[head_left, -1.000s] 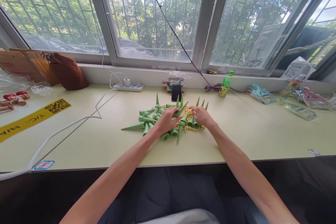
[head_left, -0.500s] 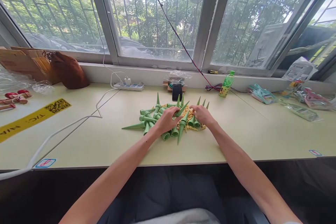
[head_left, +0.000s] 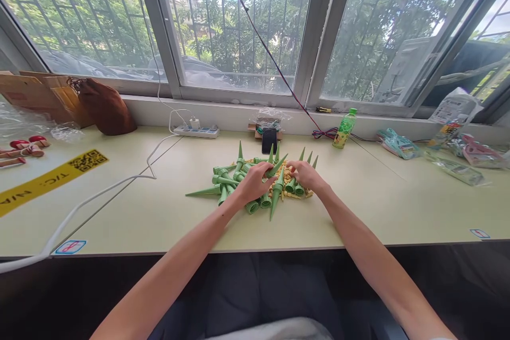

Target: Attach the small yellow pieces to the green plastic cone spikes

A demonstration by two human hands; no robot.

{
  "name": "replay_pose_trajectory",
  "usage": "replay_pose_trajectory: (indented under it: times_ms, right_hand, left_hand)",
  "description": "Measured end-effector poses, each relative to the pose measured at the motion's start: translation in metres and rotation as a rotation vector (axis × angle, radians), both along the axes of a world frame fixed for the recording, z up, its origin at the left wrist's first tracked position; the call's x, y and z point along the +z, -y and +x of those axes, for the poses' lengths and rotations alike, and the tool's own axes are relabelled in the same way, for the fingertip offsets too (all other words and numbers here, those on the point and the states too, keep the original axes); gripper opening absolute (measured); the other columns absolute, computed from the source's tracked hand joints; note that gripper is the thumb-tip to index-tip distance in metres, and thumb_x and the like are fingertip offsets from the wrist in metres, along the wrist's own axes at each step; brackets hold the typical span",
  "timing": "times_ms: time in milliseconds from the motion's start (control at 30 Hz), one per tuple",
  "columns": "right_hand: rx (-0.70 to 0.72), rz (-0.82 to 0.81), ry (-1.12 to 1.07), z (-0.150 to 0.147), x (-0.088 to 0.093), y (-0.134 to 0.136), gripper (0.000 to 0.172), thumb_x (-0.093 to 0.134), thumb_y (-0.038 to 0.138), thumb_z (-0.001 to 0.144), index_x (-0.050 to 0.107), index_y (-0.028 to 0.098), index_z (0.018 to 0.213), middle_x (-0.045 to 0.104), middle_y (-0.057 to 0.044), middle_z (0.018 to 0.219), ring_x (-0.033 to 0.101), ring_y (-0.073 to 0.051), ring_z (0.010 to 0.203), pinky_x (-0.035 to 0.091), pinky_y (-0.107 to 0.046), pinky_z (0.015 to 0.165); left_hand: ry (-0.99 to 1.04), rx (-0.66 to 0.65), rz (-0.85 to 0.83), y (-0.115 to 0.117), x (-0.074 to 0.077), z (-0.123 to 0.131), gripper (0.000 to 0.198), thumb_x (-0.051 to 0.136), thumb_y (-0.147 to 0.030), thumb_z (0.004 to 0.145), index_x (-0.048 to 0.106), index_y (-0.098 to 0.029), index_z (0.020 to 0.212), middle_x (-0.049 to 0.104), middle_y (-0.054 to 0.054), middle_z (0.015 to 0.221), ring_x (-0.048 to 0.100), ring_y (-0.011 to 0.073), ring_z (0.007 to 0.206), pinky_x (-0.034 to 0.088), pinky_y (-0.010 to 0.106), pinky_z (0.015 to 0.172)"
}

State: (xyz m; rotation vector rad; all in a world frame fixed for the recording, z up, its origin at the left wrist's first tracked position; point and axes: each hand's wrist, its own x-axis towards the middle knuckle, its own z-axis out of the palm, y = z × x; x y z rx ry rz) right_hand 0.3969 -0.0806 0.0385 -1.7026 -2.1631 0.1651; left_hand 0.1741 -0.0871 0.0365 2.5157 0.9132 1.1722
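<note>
My left hand (head_left: 255,183) is closed around a pale green cone-shaped plastic spike (head_left: 278,164), its point slanting up to the right. To the right, my right hand (head_left: 307,176) reaches down with bent fingers over a heap of small yellow pieces (head_left: 302,194); whatever its fingertips pinch is too small to make out. More green spikes (head_left: 225,180) with hollow threaded collars lie piled left of and under my left hand. One spike (head_left: 275,197) lies between the hands, pointing toward me. Several others stand point-up around the heap.
Behind the pile a black phone (head_left: 269,141) leans on a small cardboard box. A green-capped bottle (head_left: 345,128) stands at the back right, near bagged items (head_left: 398,143). A white cable (head_left: 107,191) runs across the left from a power strip (head_left: 196,131).
The hands and spikes hold nearly the same places. The view has shifted very slightly.
</note>
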Motion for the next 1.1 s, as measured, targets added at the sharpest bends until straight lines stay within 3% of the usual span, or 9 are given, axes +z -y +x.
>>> replay_pose_trajectory:
  times_ms: [367, 633, 800, 967, 1100]
  right_hand:
    - [-0.005, 0.021, -0.012, 0.002, -0.001, -0.001, 0.021, 0.058, 0.009, 0.086, 0.066, 0.018, 0.104, 0.070, -0.007, 0.095, 0.062, -0.017, 0.084, 0.041, -0.023, 0.069]
    - [-0.012, 0.294, -0.148, -0.003, 0.000, 0.003, 0.019, 0.049, 0.010, 0.091, 0.065, 0.017, 0.098, 0.061, -0.009, 0.099, 0.060, -0.018, 0.085, 0.043, -0.028, 0.077]
    - [0.090, 0.421, -0.233, -0.025, 0.001, 0.015, 0.020, 0.043, 0.016, 0.095, 0.060, 0.018, 0.104, 0.054, -0.009, 0.105, 0.058, -0.017, 0.079, 0.045, -0.028, 0.072]
    - [0.212, 0.424, -0.240, -0.042, 0.000, 0.023, 0.015, 0.041, 0.022, 0.098, 0.054, 0.018, 0.104, 0.051, -0.009, 0.105, 0.056, -0.017, 0.077, 0.045, -0.028, 0.068]
    - [0.204, 0.409, -0.198, -0.046, -0.002, 0.025, 0.017, 0.037, 0.027, 0.100, 0.051, 0.018, 0.105, 0.052, -0.010, 0.107, 0.055, -0.016, 0.074, 0.042, -0.027, 0.064]
  left_hand:
    - [0.032, 0.002, -0.025, 0.000, 0.002, 0.000, 0.020, 0.061, -0.029, 0.086, 0.059, -0.017, 0.102, 0.066, 0.006, 0.097, 0.062, 0.0171, 0.077, 0.052, 0.032, 0.071]
    - [0.148, 0.039, -0.103, 0.001, 0.006, 0.002, 0.019, 0.063, -0.031, 0.083, 0.062, -0.017, 0.096, 0.067, 0.005, 0.089, 0.064, 0.0175, 0.080, 0.057, 0.031, 0.071]
    - [0.189, 0.108, -0.139, -0.001, 0.007, 0.001, 0.023, 0.064, -0.037, 0.080, 0.063, -0.016, 0.090, 0.066, 0.005, 0.082, 0.063, 0.0180, 0.078, 0.057, 0.030, 0.067]
    - [0.212, 0.145, -0.170, -0.003, 0.008, 0.000, 0.024, 0.063, -0.040, 0.080, 0.061, -0.016, 0.084, 0.065, 0.005, 0.080, 0.062, 0.0179, 0.076, 0.056, 0.028, 0.062]
    - [0.189, 0.156, -0.173, -0.003, 0.008, 0.000, 0.028, 0.063, -0.043, 0.080, 0.061, -0.016, 0.084, 0.066, 0.006, 0.081, 0.063, 0.0194, 0.077, 0.056, 0.029, 0.062]
